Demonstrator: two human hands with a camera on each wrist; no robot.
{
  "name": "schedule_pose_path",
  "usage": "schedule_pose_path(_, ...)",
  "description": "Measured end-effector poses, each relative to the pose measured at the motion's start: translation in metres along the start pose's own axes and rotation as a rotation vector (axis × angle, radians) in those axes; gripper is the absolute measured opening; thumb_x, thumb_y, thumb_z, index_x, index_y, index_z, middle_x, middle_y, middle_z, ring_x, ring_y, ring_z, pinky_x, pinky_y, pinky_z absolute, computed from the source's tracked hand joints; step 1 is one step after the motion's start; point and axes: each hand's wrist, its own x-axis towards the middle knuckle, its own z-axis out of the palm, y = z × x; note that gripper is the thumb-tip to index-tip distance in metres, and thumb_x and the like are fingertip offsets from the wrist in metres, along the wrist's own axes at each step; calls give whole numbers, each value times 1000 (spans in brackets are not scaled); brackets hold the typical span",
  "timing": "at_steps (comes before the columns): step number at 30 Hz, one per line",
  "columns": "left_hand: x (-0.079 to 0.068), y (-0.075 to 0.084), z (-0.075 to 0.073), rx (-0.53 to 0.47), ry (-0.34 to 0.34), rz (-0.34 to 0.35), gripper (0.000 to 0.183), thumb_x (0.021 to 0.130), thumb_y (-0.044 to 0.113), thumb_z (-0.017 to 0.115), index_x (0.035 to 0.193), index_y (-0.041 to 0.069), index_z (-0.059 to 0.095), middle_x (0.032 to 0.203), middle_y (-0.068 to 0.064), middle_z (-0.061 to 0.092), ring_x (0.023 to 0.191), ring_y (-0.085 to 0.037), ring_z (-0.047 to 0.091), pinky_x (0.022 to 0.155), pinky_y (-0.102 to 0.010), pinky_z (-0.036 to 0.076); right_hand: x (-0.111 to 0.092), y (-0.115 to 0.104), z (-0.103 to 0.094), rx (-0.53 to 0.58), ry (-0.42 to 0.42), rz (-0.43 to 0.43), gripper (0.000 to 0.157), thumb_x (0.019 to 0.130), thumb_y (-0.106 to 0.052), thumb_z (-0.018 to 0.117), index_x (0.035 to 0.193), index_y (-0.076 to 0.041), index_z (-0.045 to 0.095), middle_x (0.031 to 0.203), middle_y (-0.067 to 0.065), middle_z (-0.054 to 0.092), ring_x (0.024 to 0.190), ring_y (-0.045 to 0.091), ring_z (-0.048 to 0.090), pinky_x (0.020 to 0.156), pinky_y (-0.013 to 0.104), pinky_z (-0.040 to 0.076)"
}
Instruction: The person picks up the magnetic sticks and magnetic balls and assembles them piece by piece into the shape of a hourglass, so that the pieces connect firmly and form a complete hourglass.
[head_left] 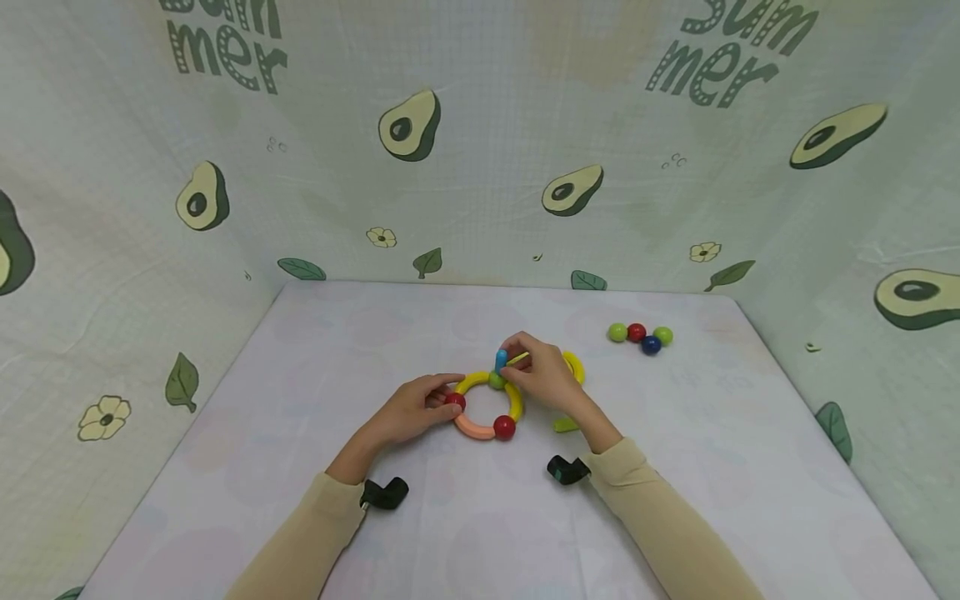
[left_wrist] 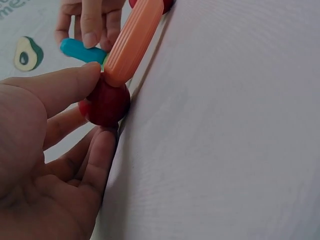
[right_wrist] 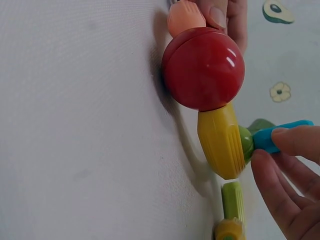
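A ring of curved sticks and balls lies on the table: an orange curved stick point(head_left: 474, 428), two yellow curved sticks point(head_left: 515, 402), a red ball point(head_left: 505, 428) at lower right and a green ball point(head_left: 497, 380) at the far side. On the left, my left hand point(head_left: 408, 410) pinches another red ball point(left_wrist: 106, 104) of the ring between thumb and fingers. My right hand point(head_left: 549, 377) pinches a blue stick point(head_left: 501, 360), which rises from the green ball. In the right wrist view the blue stick's end point(right_wrist: 265, 141) meets the green ball point(right_wrist: 245, 144).
Beyond my right hand lies another yellow curved stick point(head_left: 576, 365). A lime stick point(head_left: 566, 425) sits by the right wrist, partly hidden. Farther back at right are green balls point(head_left: 617, 332), a red ball point(head_left: 636, 333) and a dark blue ball point(head_left: 651, 345). Patterned cloth point(head_left: 480, 208) surrounds the table.
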Motion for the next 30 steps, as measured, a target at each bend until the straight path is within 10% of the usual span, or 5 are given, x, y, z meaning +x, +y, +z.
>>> schedule_pose_path(17, -2, -1, -4, -33, -62, -15, 53, 102, 35, 73, 152, 29, 59, 150, 5, 60, 102, -16, 63, 93, -36, 52, 14, -5, 11, 7, -19, -32, 26, 99, -11, 76, 122, -11, 64, 117, 10, 73, 102, 26, 74, 91, 38, 64)
schedule_pose_path(30, -4, -2, -4, -241, -76, 3, 59, 100, 17, 76, 154, 12, 52, 143, -15, 57, 88, -19, 78, 88, -25, 57, 29, -17, 33, 24, -25, -76, 27, 99, -9, 76, 122, -10, 64, 115, 10, 74, 101, 26, 75, 88, 37, 64)
